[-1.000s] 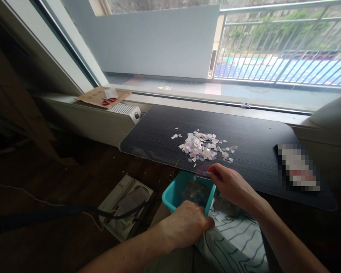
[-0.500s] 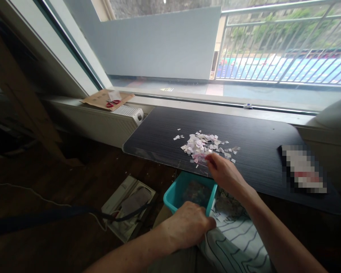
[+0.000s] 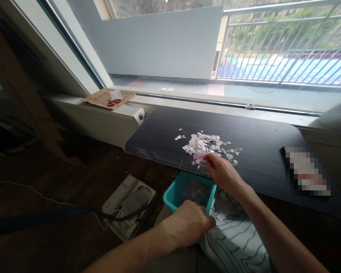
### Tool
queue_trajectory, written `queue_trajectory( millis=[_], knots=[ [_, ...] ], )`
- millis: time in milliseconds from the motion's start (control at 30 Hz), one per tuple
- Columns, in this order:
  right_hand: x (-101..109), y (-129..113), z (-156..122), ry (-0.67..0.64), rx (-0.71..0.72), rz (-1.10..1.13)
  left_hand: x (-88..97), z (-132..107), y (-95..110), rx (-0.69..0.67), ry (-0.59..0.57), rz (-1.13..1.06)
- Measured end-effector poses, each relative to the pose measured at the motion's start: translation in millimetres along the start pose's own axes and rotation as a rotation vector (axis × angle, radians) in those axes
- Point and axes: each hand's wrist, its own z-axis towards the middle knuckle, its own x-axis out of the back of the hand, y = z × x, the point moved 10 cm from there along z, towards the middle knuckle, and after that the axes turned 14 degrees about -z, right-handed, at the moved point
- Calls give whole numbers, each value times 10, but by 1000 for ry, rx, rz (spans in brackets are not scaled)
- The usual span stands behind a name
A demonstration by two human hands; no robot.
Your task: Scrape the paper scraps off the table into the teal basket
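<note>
Bent over the near right corner of a teal plastic bin [image 3: 170, 196], my left hand [image 3: 187, 222] is closed. Its fingertips are hidden, and the thumb side lies against a striped cloth bag [image 3: 241, 239]. Over the table, my right hand [image 3: 216, 167] pinches a thin pinkish piece [image 3: 198, 157] at the near edge of a pile of small paper scraps [image 3: 201, 143]. Inside the bin, dim mixed bits can be made out. More scraps [image 3: 226, 204] lie in the mouth of the bag, to the right of the bin.
The dark table [image 3: 161, 129] stands against the window sill. A blurred-out flat object [image 3: 307, 170] lies at its right. Red-handled scissors [image 3: 114, 102] rest on a brown envelope [image 3: 98, 98] over the radiator [image 3: 102, 117]. On the floor is an open box [image 3: 127, 206] with cables.
My right hand has shifted slightly left with the pinkish piece, along the near edge of the scraps. My left hand stays in place. The view has tilted a little.
</note>
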Motion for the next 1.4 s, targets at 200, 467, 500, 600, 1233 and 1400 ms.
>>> queue_trajectory(
  millis=[200,467,500,600,1233,1400],
  knots=[
    [-35,3,-94,-65,57,30,-19,-18,-9,3,-6,0],
    [7,52,-172,-63,22,66,-6,4,-7,6,-16,14],
    [-6,36,-193,-76,34,68,-7,2,-7,9,-15,18],
    [9,73,-337,-100,42,69,-22,-19,2,11,-9,15],
    [453,1377,-755,245,-413,-19,-252,-264,-237,72,155,-147],
    [449,1363,-714,241,-401,-18,-241,-314,-282,93,165,-173]
  ],
)
